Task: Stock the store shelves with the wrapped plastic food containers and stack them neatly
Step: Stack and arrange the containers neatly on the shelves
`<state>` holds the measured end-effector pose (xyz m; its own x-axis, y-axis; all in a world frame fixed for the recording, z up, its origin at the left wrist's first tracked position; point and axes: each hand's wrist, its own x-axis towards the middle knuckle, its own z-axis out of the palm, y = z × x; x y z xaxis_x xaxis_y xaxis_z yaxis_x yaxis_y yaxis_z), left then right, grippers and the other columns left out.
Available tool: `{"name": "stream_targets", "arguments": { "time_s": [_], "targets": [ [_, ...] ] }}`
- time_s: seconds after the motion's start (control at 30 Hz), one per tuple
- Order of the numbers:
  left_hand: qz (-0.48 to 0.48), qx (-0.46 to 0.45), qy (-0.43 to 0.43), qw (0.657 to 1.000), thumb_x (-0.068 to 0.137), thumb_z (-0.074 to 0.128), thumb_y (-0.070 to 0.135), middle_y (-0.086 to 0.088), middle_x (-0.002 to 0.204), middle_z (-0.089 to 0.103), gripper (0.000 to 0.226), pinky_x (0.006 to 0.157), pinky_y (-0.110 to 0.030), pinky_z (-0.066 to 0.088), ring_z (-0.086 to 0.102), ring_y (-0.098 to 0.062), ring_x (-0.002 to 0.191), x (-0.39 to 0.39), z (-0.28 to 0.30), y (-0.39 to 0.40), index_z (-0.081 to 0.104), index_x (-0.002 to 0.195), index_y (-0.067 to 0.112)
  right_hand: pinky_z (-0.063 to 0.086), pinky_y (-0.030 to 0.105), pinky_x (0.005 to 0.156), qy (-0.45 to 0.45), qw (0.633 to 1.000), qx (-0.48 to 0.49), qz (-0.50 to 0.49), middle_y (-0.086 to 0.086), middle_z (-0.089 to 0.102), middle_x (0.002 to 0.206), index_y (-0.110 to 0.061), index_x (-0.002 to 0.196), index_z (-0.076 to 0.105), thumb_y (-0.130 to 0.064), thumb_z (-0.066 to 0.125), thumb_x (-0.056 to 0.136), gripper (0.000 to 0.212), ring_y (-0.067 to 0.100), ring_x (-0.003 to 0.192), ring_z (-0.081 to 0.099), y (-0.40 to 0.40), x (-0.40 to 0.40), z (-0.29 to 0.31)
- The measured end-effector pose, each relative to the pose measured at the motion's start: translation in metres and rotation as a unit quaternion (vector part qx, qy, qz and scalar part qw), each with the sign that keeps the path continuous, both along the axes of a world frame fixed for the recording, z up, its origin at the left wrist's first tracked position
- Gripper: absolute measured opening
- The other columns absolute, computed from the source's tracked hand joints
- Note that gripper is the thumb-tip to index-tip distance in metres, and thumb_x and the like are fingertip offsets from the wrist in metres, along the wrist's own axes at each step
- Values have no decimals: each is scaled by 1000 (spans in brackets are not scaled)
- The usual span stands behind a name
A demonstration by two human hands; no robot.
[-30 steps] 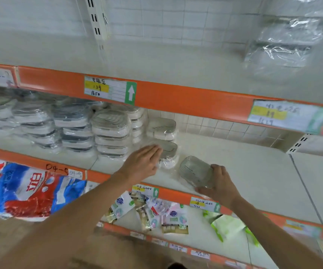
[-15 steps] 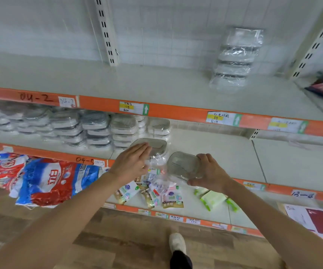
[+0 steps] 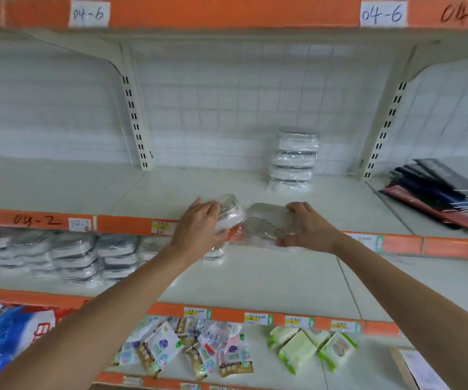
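Your left hand (image 3: 199, 226) is curled round a wrapped container (image 3: 231, 213) w/ a white base & clear lid, fingers over its left end, thumb underneath. Your right hand (image 3: 307, 228) grips a 2nd wrapped container (image 3: 272, 220), clear, ribbed top tilted toward you, fingers over the right end, thumb below. Both containers sit in the air side by side, nearly touching, right at the orange front lip of the upper shelf (image 3: 171, 190), approx level w/ its edge; can't tell if the wrap of the two touches.

Further back on that same shelf, to the right of centre, stands a stack of wrapped containers (image 3: 294, 161) against the tiled back wall (image 3: 213, 114), upright, well apart from your hands. Far right on that shelf: a slanted pile of dark folders (image 3: 441, 190).

One shelf down, left side, rows of stacked wrapped containers (image 3: 72, 254) fill the space up to about under your left forearm. Below that: a red/blue/white bag (image 3: 10, 333) at left, small snack packets (image 3: 193, 350) in the middle, green-edged packs (image 3: 311, 347) to the right. Price tags (image 3: 196, 313) along the orange rails; handwritten label "04-2" (image 3: 37, 220) on the upper shelf's rail at left, "04-6" (image 3: 382, 14) on the rail at top
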<state>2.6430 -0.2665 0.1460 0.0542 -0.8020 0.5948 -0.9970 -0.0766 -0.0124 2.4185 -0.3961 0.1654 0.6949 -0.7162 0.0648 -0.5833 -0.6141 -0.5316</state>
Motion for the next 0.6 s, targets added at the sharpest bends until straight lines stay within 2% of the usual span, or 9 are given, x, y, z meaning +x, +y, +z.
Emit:
{"name": "stream_targets", "arguments": {
  "time_s": [0.07, 0.13, 0.2, 0.23, 0.27, 0.33, 0.37, 0.5, 0.6],
  "targets": [
    [15, 27, 9, 999, 47, 89, 23, -13, 80, 71, 51, 91, -40, 51, 69, -28, 77, -5, 8, -24, 68, 87, -2, 35, 26, 95, 10, 1000, -1, -5, 6, 38, 129, -11, 138, 33, -33, 83, 67, 89, 21, 119, 41, -27, 3, 2],
    [21, 58, 36, 997, 64, 80, 20, -18, 94, 70, 44, 107, -38, 36, 66, -32, 93, -3, 8, -47, 65, 98, -4, 36, 25, 94, 13, 1000, 10, -14, 7, 38, 129, -10, 137, 34, -32, 83, 67, 89, 22, 116, 43, -54, 6, -2],
    [32, 70, 27, 997, 73, 73, 22, -16, 105, 67, 43, 114, -35, 24, 62, -31, 102, 8, 0, -70, 61, 107, -2, 36, 25, 95, 9, 999, 26, -18, 7, 38, 127, -10, 138, 34, -30, 83, 68, 88, 21, 114, 44, -78, 9, -7],
    [34, 79, 13, 996, 71, 75, 22, -15, 106, 67, 45, 114, -35, 24, 62, -30, 102, 11, -2, -77, 61, 107, -1, 36, 24, 95, 7, 999, 32, -14, 5, 37, 125, -10, 137, 35, -29, 83, 68, 86, 20, 112, 43, -88, 10, -10],
    [27, 77, -5, 997, 63, 80, 21, -14, 101, 68, 48, 111, -37, 31, 65, -30, 95, 15, -6, -86, 63, 102, -1, 35, 23, 95, 7, 999, 38, -7, 4, 36, 122, -11, 137, 35, -28, 82, 69, 84, 18, 110, 43, -97, 11, -13],
    [17, 85, -28, 996, 38, 89, 21, -12, 84, 69, 56, 92, -42, 49, 69, -28, 76, 22, -13, -99, 66, 86, 2, 33, 21, 94, 5, 999, 52, 6, 1, 32, 120, -12, 136, 35, -27, 81, 70, 82, 15, 107, 41, -112, 13, -22],
    [12, 82, -29, 996, 34, 89, 21, -10, 81, 69, 57, 85, -41, 53, 69, -27, 74, 24, -15, -105, 66, 83, 4, 33, 20, 93, 1, 998, 57, 14, 0, 30, 120, -12, 136, 34, -26, 80, 71, 81, 15, 108, 40, -118, 14, -24],
    [-38, 128, 90, 987, 63, 83, 24, -8, 112, 56, 52, 94, -31, 41, 53, -26, 106, 41, -15, -118, 60, 106, 6, 32, 19, 92, -20, 996, 76, 46, -1, 29, 124, -12, 138, 31, -34, 79, 65, 90, 17, 118, 39, -137, 20, -33],
    [-52, 178, 192, 964, 58, 79, 46, -3, 124, 46, 68, 100, -28, 34, 43, -19, 117, 53, -7, -121, 58, 115, 16, 31, 19, 94, -36, 995, 77, 46, -1, 28, 125, -13, 140, 27, -26, 79, 71, 87, 14, 118, 37, -140, 22, -41]
  ]
}}
